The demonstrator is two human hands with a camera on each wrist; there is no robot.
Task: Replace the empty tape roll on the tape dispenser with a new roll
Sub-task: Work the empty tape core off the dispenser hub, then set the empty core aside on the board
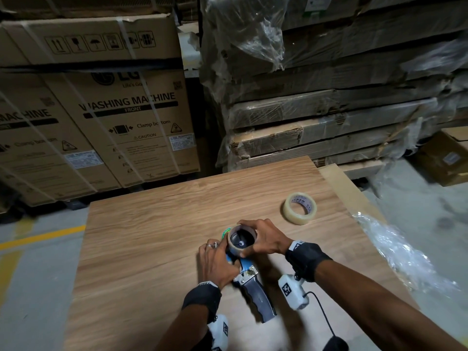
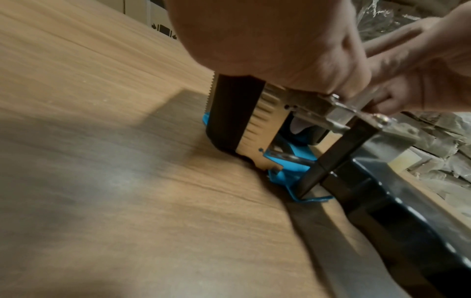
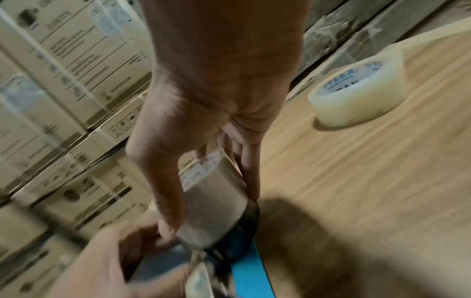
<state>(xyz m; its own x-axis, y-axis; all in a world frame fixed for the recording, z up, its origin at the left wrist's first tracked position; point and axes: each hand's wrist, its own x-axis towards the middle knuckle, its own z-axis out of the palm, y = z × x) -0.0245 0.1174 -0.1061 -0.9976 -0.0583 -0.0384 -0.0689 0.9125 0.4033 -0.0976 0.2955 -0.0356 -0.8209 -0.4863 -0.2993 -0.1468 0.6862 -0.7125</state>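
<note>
The tape dispenser [image 1: 257,298], with a blue frame and a black handle, lies on its side on the wooden table [image 1: 152,249]. The empty brown cardboard roll [image 1: 234,249] sits on its hub, hole facing up. My right hand [image 1: 250,238] grips this roll from the right, thumb on the near side and fingers on the far rim. In the right wrist view the right hand [image 3: 209,213] pinches the empty roll [image 3: 221,177]. My left hand [image 1: 226,258] holds the dispenser's front end; in the left wrist view the left hand [image 2: 318,80] lies over the toothed blade [image 2: 239,113]. A new clear tape roll [image 1: 300,207] lies flat to the far right, untouched.
Crumpled clear plastic film [image 1: 395,252] lies over the table's right edge. Strapped washing machine cartons [image 1: 101,122] stand beyond the table at the left. A film-wrapped stack of flat cardboard [image 1: 329,97] stands at the right. The concrete floor at the left has a yellow line [image 1: 43,236].
</note>
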